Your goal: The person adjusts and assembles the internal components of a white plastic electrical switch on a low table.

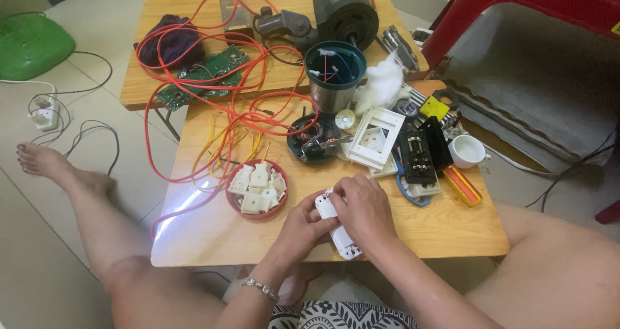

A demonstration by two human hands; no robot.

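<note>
Both hands meet at the front edge of a low wooden table (213, 238). My left hand (303, 229) and my right hand (363, 207) together grip a long white plastic switch part (336, 229), held just above the tabletop. The right hand covers its upper end; the lower end sticks out below my fingers. A red bowl (258, 188) holding several small white plastic switch pieces sits just left of my hands.
Tangled red and yellow wires (226, 109), a green circuit board (203, 77), a round dark motor part (314, 138), a teal-rimmed metal cup (334, 77), white wall plates (374, 135), black switch modules (420, 151), a white cup (466, 150) and a red-yellow tool (462, 185) crowd the table.
</note>
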